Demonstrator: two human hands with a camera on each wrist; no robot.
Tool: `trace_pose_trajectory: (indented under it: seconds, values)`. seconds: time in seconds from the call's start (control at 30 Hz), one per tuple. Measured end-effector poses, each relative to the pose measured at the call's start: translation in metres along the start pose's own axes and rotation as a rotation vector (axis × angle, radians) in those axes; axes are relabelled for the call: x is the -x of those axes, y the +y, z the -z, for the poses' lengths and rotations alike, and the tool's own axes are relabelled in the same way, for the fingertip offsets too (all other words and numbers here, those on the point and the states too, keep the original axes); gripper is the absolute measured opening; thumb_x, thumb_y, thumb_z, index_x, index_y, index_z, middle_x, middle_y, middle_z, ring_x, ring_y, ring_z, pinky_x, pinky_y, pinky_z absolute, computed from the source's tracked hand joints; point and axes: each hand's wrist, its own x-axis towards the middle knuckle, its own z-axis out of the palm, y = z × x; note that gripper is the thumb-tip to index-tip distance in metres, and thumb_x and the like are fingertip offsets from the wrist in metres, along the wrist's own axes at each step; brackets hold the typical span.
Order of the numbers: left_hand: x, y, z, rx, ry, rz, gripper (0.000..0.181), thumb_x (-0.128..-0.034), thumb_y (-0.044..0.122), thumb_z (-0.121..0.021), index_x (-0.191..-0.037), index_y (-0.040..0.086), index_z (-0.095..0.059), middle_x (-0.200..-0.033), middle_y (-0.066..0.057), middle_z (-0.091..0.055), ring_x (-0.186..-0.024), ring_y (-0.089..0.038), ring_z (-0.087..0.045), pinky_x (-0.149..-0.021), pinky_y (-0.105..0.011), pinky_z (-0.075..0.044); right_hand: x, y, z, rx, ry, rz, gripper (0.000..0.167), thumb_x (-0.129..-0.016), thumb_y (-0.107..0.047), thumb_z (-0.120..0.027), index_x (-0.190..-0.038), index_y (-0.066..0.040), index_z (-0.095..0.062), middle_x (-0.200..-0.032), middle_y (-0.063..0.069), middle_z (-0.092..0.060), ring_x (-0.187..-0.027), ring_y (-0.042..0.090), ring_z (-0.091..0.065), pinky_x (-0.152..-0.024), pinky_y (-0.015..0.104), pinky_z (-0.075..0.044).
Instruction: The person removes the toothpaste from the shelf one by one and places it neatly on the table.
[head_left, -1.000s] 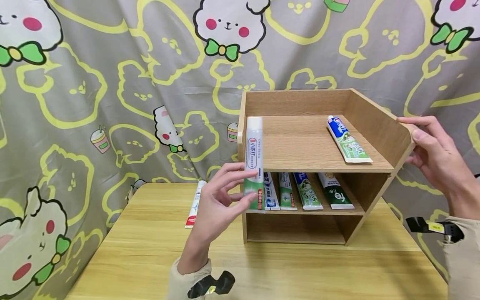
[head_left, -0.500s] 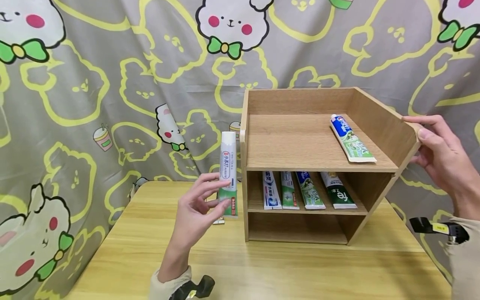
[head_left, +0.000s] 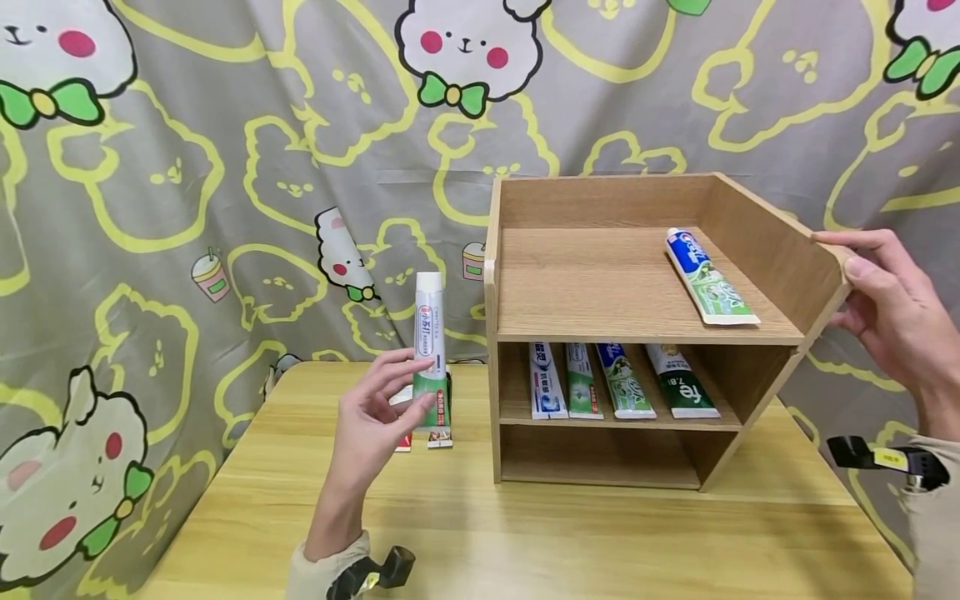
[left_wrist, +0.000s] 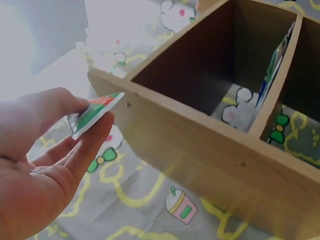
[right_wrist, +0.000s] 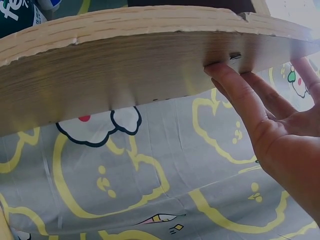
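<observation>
My left hand [head_left: 371,421] pinches a white and green toothpaste tube [head_left: 429,333] between thumb and fingers, cap up, left of the wooden shelf [head_left: 648,340]. In the left wrist view, the crimped end of that tube [left_wrist: 95,116] shows between thumb and fingers. My right hand [head_left: 896,308] grips the shelf's right side panel near its front upper corner. The right wrist view has fingertips [right_wrist: 216,69] against the panel's outer face. Several toothpaste tubes lie side by side on the middle shelf, among them a dark green one [head_left: 682,383]. A blue and green tube [head_left: 708,279] lies on the top level.
Behind my left hand, two more tubes lie partly hidden on the wooden table [head_left: 600,542]: one with a red end [head_left: 403,442], one dark-edged [head_left: 441,438]. A bottom compartment [head_left: 600,457] sits under the tubes. A patterned grey curtain [head_left: 247,183] hangs behind.
My left hand has carried its toothpaste tube leftward and lower, from before the shelf's left edge to beside it. My right hand stays on the side panel.
</observation>
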Motion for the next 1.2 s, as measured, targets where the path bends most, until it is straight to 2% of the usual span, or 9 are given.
trace_pose_trajectory:
  seconds: [0.17, 0.33, 0.57, 0.77, 0.9, 1.03, 1.2]
  values:
    - [0.0, -0.007, 0.011, -0.039, 0.034, 0.041, 0.039, -0.0853, -0.021, -0.069, -0.123, -0.011, -0.067, -0.13, -0.018, -0.054, -0.111, -0.027, -0.067, -0.083, -0.038, -0.061, 0.0, 0.001, 0.001, -0.047, -0.016, 0.011, 0.044, -0.107, 0.007, -0.026, -0.146, 0.002, -0.044, -0.133, 0.014, -0.046, -0.088, 0.017, -0.066, -0.065, 0.024, -0.06]
    - [0.001, -0.016, 0.025, -0.075, 0.063, 0.06, 0.036, -0.0868, -0.019, -0.069, -0.122, -0.011, -0.068, -0.13, -0.018, -0.055, -0.116, -0.027, -0.066, -0.082, -0.038, -0.061, -0.002, 0.001, -0.001, -0.041, -0.018, 0.011, 0.044, -0.106, 0.007, -0.025, -0.147, 0.002, -0.044, -0.136, 0.013, -0.044, -0.09, 0.017, -0.065, -0.067, 0.024, -0.06]
    - [0.002, -0.031, 0.042, -0.111, 0.09, 0.114, 0.036, -0.088, -0.015, -0.071, -0.123, -0.01, -0.068, -0.131, -0.016, -0.055, -0.109, -0.025, -0.068, -0.083, -0.035, -0.06, -0.001, 0.002, -0.001, -0.034, -0.013, 0.019, 0.045, -0.106, 0.008, -0.026, -0.146, 0.002, -0.045, -0.131, 0.014, -0.049, -0.087, 0.017, -0.067, -0.065, 0.023, -0.06]
    - [0.0, -0.047, 0.051, -0.111, 0.113, 0.158, 0.035, -0.0891, -0.013, -0.071, -0.124, -0.01, -0.067, -0.131, -0.014, -0.056, -0.108, -0.022, -0.069, -0.084, -0.034, -0.061, 0.0, 0.003, 0.0, -0.06, -0.02, 0.02, 0.047, -0.105, 0.008, -0.023, -0.147, 0.002, -0.043, -0.133, 0.014, -0.049, -0.092, 0.019, -0.067, -0.067, 0.025, -0.061]
    - [-0.001, -0.056, 0.057, -0.106, 0.136, 0.177, 0.036, -0.0892, -0.012, -0.072, -0.125, -0.01, -0.067, -0.131, -0.014, -0.057, -0.109, -0.021, -0.069, -0.084, -0.034, -0.06, 0.001, 0.004, 0.001, -0.088, 0.007, 0.017, 0.047, -0.104, 0.009, -0.023, -0.146, 0.002, -0.044, -0.133, 0.014, -0.05, -0.093, 0.019, -0.068, -0.065, 0.026, -0.062]
    - [0.001, -0.062, 0.063, -0.103, 0.164, 0.209, 0.036, -0.0894, -0.012, -0.071, -0.125, -0.01, -0.066, -0.132, -0.013, -0.057, -0.111, -0.022, -0.069, -0.085, -0.032, -0.06, 0.001, 0.003, 0.001, -0.084, 0.027, 0.012, 0.046, -0.104, 0.008, -0.024, -0.145, 0.003, -0.045, -0.131, 0.014, -0.051, -0.092, 0.019, -0.068, -0.064, 0.027, -0.062]
    - [0.004, -0.071, 0.071, -0.109, 0.202, 0.236, 0.036, -0.0897, -0.012, -0.071, -0.125, -0.01, -0.066, -0.134, -0.012, -0.058, -0.112, -0.023, -0.067, -0.087, -0.029, -0.059, 0.0, 0.005, 0.0, -0.119, 0.007, 0.015, 0.048, -0.103, 0.009, -0.021, -0.145, 0.003, -0.044, -0.132, 0.015, -0.05, -0.093, 0.02, -0.067, -0.064, 0.028, -0.062]
